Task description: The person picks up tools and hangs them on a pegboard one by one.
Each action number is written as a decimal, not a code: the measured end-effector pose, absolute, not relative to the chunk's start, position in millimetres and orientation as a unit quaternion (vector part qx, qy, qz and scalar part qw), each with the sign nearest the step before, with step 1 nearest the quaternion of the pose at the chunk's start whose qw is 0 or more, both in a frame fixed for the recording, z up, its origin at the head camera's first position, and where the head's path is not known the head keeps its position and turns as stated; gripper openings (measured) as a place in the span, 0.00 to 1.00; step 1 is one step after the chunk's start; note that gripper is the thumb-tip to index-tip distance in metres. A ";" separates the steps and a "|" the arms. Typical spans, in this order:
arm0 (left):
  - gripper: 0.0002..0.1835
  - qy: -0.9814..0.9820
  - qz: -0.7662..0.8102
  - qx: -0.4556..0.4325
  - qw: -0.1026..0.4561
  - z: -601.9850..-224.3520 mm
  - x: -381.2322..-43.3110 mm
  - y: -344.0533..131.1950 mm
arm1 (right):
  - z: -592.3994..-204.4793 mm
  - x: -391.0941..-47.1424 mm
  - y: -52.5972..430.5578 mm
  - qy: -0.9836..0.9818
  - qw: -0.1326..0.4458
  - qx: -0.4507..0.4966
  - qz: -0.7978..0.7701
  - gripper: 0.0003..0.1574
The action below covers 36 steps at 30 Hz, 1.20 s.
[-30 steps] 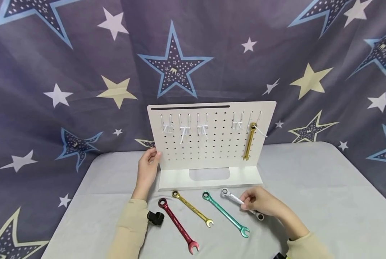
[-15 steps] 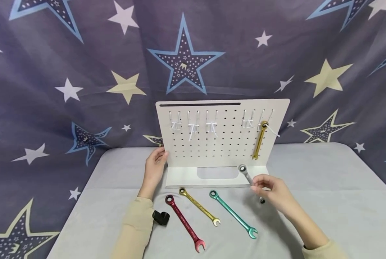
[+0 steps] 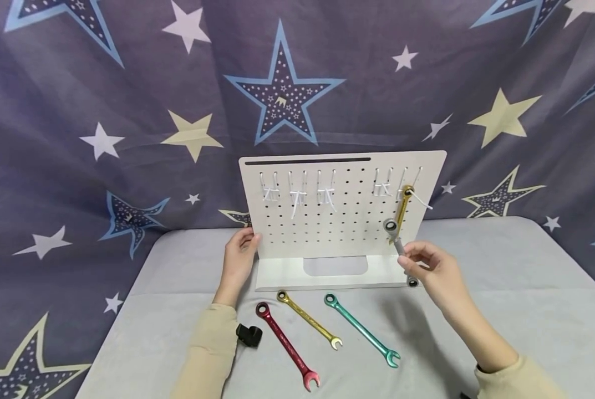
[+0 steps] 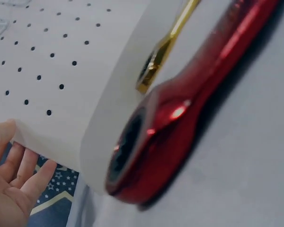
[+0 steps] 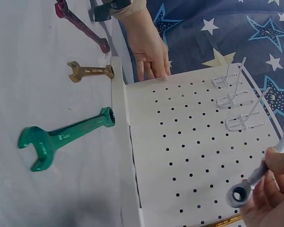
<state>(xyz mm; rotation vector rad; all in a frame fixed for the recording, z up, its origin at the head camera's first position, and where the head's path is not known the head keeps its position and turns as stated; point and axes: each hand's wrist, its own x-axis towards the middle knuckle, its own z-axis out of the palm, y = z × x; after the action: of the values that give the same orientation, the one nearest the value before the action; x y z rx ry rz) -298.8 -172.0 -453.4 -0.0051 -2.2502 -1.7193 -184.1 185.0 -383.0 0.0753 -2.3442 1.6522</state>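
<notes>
My left hand (image 3: 237, 263) holds the left edge of a white pegboard (image 3: 297, 252), thumb on the front and fingers behind the edge, as the left wrist view shows. My right hand (image 3: 434, 271) pinches a silver double-ring ratchet wrench (image 3: 398, 245) by the shaft, raised in front of the board's lower right. Its upper ring overlaps the lower part of a gold wrench (image 3: 403, 209) that hangs from a hook. In the right wrist view the silver wrench (image 5: 258, 175) slants between thumb and fingers.
Red (image 3: 287, 346), gold (image 3: 309, 320) and green (image 3: 361, 330) wrenches lie in front of the board on a grey cloth (image 3: 527, 321). Several white hooks (image 3: 298, 195) stick out along the board's upper part. Behind hangs a star-patterned curtain (image 3: 367, 111).
My right hand has lifted the silver wrench off the cloth and carried it up to the board's right side. My left hand stays at the board's edge.
</notes>
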 end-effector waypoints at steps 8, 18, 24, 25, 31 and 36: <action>0.14 -0.791 -0.591 0.011 0.159 -456.0 -296.0 -167.8 | -370.6 -193.8 179.7 -0.771 0.156 -0.010 0.618 0.08; 0.14 -0.795 -0.588 0.015 0.148 -459.9 -296.3 -169.8 | -368.3 -210.3 175.1 -0.759 0.162 -0.018 0.630 0.09; 0.13 -0.797 -0.584 0.005 0.155 -456.0 -298.6 -170.8 | -369.9 -218.4 172.4 -0.768 0.157 -0.018 0.621 0.12; 0.13 -0.796 -0.586 0.005 0.155 -455.2 -299.0 -170.9 | -370.1 -219.3 172.2 -0.767 0.157 -0.020 0.622 0.11; 0.14 -0.796 -0.585 0.001 0.152 -451.6 -298.6 -170.4 | -370.9 -222.2 172.4 -0.749 0.157 -0.036 0.643 0.05; 0.14 -0.798 -0.583 -0.002 0.151 -449.4 -298.0 -171.0 | -372.5 -223.9 172.8 -0.741 0.162 -0.036 0.651 0.06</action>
<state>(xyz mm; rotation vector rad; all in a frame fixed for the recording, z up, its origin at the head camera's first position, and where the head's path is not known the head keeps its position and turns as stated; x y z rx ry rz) -298.0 -171.0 -449.4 -0.0055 -2.2922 -1.6738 -223.9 172.8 -372.5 -0.1019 -2.1133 1.8574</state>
